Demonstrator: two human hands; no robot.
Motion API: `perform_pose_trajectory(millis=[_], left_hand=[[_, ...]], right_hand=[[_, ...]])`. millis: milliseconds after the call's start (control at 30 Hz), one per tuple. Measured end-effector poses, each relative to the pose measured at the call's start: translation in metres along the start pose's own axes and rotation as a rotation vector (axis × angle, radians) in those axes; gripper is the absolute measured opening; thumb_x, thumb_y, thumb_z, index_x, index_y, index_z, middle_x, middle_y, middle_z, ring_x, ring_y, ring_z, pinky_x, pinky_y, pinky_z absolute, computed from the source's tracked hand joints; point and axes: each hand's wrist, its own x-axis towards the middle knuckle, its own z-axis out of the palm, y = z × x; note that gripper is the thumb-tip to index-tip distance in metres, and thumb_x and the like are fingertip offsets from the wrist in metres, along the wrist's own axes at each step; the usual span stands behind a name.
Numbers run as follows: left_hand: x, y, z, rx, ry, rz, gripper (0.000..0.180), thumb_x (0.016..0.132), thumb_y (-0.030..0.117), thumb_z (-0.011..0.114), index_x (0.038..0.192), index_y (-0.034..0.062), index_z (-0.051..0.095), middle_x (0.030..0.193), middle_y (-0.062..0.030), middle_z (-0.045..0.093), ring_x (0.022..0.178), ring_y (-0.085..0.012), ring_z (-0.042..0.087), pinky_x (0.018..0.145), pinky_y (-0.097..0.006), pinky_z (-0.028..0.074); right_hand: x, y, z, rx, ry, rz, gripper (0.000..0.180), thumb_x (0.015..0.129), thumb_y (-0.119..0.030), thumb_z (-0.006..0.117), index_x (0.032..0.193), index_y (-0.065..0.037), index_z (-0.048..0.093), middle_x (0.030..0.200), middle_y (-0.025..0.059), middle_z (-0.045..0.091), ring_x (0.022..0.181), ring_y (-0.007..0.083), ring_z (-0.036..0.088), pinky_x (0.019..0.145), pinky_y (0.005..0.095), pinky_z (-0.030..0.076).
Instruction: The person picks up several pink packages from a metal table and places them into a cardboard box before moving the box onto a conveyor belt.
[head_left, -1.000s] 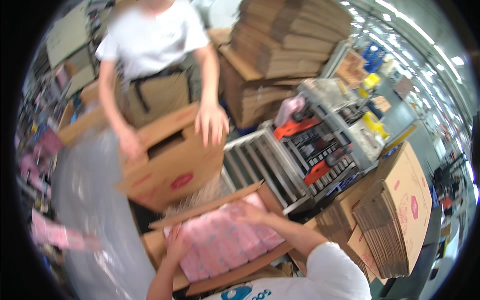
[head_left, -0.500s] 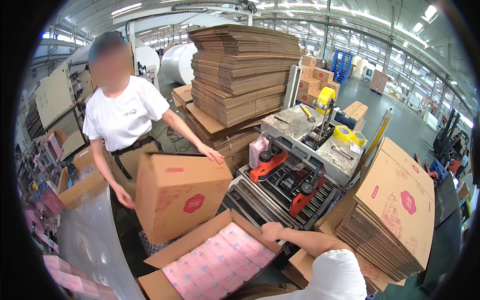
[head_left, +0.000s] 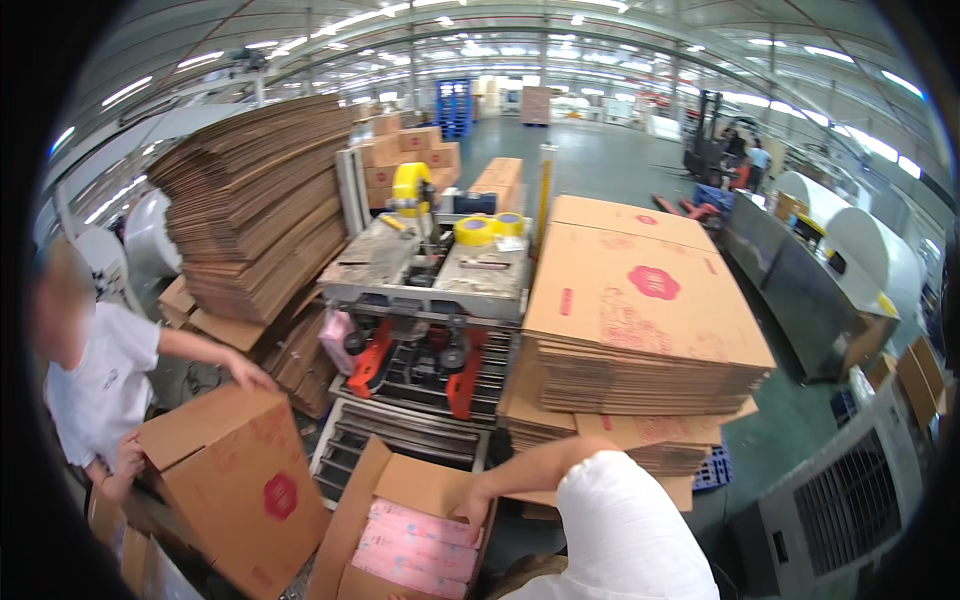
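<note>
An open cardboard box (head_left: pixel 385 480) sits at the bottom centre, filled with pink wrapped packs (head_left: pixel 410 545). My right hand (head_left: pixel 472 508) reaches in from the lower right, white sleeve behind it, and grips the box's right wall beside the packs. My left hand is out of the picture. To the left, a co-worker in a white shirt (head_left: pixel 95 390) holds a closed cardboard box (head_left: pixel 240 480) with a red mark, one hand on its top and one at its side.
A carton-taping machine (head_left: pixel 430 270) with yellow tape rolls (head_left: pixel 473 230) and a roller conveyor (head_left: pixel 400 430) stands just behind the open box. Flat cartons are stacked at the right (head_left: pixel 640 320) and left (head_left: pixel 260 200). A grey vented unit (head_left: pixel 840 500) is at lower right.
My view has lifted from the box toward the hall. My left hand has left the pink packs and the picture. My right hand shifted to the box's right wall. The co-worker's box moved left.
</note>
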Motion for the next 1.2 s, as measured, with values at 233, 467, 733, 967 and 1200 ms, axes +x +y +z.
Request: perform_pose_trajectory(millis=[233, 467, 733, 967, 1200], left_hand=[[0.039, -0.11, -0.027, -0.012, -0.433, 0.182, 0.08, 0.086, 0.056, 0.048, 0.139, -0.0005, 0.027, 0.148, -0.0227, 0.016, 0.137, -0.0386, 0.013, 0.108, -0.055, 0.016], [0.078, 0.013, -0.171, -0.172, 0.872, -0.015, 0.041, 0.094, 0.03, 0.049, 0.11, -0.0074, 0.058, 0.104, -0.0252, 0.061, 0.092, -0.0332, 0.059, 0.082, -0.038, 0.047], [0.128, -0.105, -0.065, -0.019, 0.362, -0.491, 0.043, 0.09, 0.028, 0.055, 0.116, -0.0058, 0.049, 0.106, -0.021, 0.057, 0.097, -0.0304, 0.054, 0.082, -0.038, 0.045], [0.12, -0.078, 0.037, 0.138, 0.648, -0.588, 0.061, 0.088, 0.026, 0.058, 0.128, -0.0101, 0.031, 0.121, -0.0286, 0.044, 0.112, -0.0374, 0.044, 0.095, -0.042, 0.036], [0.159, -0.045, 0.065, -0.127, 0.75, -0.657, 0.088, 0.086, 0.027, 0.062, 0.136, -0.0153, 0.003, 0.135, -0.0389, 0.024, 0.125, -0.0445, 0.032, 0.107, -0.044, 0.027]], right_hand=[[0.003, -0.123, -0.063, -0.368, -0.075, 0.568, 0.099, 0.052, -0.065, 0.073, 0.13, -0.009, 0.048, 0.141, 0.0077, 0.038, 0.131, 0.0264, 0.031, 0.103, 0.0417, 0.029], [0.057, 0.004, 0.006, -0.499, 0.659, 0.635, 0.126, 0.048, -0.065, 0.074, 0.145, -0.011, 0.014, 0.152, 0.0049, 0.012, 0.141, 0.0251, 0.008, 0.106, 0.061, 0.008], [0.03, 0.023, 0.052, 0.129, 1.319, 1.058, 0.119, 0.05, -0.07, 0.071, 0.139, -0.007, 0.024, 0.141, 0.0129, 0.029, 0.13, 0.0345, 0.026, 0.096, 0.0584, 0.03], [0.061, 0.018, -0.045, 0.192, 1.117, 0.971, 0.109, 0.054, -0.068, 0.071, 0.136, -0.009, 0.029, 0.13, 0.0119, 0.039, 0.122, 0.0314, 0.036, 0.095, 0.0519, 0.037], [0.093, 0.049, -0.145, -0.583, 1.061, 0.35, 0.089, 0.078, -0.06, 0.054, 0.145, -0.014, 0.017, 0.152, 0.0102, 0.011, 0.14, 0.0281, 0.009, 0.107, 0.0593, 0.01]])
